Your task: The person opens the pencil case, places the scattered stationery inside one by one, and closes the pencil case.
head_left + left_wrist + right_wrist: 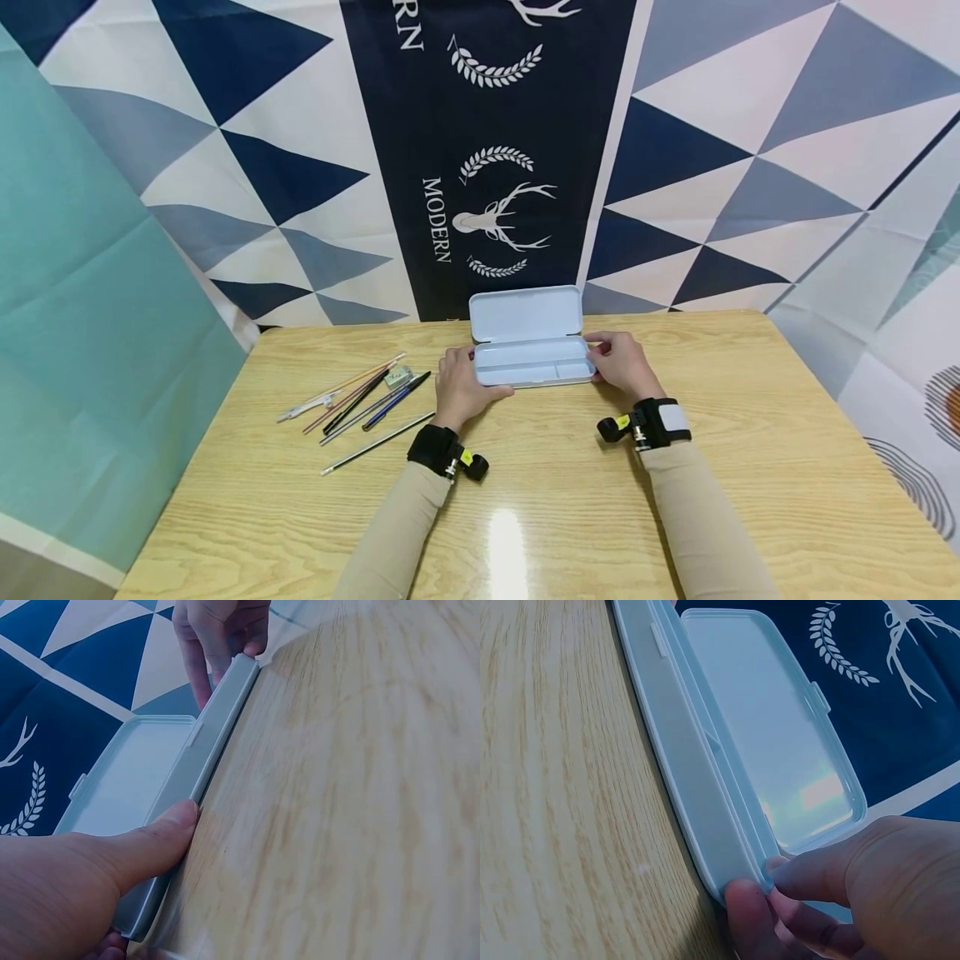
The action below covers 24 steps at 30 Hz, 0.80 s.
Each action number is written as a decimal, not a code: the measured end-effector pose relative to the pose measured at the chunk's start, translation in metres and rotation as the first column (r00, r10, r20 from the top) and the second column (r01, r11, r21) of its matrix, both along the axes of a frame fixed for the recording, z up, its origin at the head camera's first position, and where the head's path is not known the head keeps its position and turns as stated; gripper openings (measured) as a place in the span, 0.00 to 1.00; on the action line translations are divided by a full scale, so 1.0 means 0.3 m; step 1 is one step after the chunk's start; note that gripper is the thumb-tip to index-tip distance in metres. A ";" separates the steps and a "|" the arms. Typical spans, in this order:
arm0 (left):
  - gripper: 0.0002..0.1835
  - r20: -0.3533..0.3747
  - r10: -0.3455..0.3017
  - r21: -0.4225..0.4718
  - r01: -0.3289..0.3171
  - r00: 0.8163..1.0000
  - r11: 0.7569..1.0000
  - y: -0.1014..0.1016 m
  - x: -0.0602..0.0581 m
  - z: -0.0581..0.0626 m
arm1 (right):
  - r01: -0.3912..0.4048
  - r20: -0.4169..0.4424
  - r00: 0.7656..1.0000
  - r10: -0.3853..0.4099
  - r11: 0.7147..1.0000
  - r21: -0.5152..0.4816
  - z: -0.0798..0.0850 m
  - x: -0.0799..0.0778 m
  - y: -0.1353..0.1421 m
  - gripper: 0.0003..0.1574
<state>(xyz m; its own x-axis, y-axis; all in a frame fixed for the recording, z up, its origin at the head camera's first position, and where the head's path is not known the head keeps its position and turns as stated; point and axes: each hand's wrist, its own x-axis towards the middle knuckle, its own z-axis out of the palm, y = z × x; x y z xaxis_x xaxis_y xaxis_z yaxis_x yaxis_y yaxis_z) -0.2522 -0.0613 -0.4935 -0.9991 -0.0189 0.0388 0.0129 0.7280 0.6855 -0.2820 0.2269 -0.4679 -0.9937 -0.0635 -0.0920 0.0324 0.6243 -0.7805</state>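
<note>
A pale blue pencil case (517,354) lies near the table's back edge, its lid (527,313) raised behind the divided tray. No pens lie in its compartments in the head view. My left hand (460,390) grips the left end, with the thumb (176,819) along the front wall and the other fingers mostly hidden at the end. At the opposite end, my right hand (621,364) pinches the corner between thumb and fingers. The right wrist view shows those fingertips (751,904) against the case's rim and end wall.
Left of the case lie a black pen (356,402), a blue pen (396,402), a compass (307,406), an eraser (398,377) and several pencils. One pencil (377,443) rests apart, nearer the front. A patterned cloth (517,158) hangs behind the wooden table (570,517).
</note>
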 end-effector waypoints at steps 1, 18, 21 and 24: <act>0.57 -0.001 0.000 0.000 0.000 1.000 1.000 -0.001 0.001 -0.001 | 0.000 0.002 1.000 0.000 1.000 -0.001 0.000 0.000 -0.001 0.28; 0.61 0.008 -0.069 0.064 0.068 0.998 0.996 -0.022 0.002 0.030 | 0.023 0.025 0.999 -0.023 1.000 -0.004 -0.001 -0.003 -0.007 0.28; 0.62 -0.014 -0.083 0.101 0.084 0.996 0.991 -0.028 0.003 0.046 | 0.024 0.024 0.999 -0.024 1.000 -0.001 0.001 -0.001 -0.006 0.28; 0.61 -0.039 -0.098 0.102 0.102 0.994 0.990 -0.035 -0.001 0.050 | 0.022 0.022 1.000 -0.022 1.000 0.000 0.001 -0.002 -0.006 0.28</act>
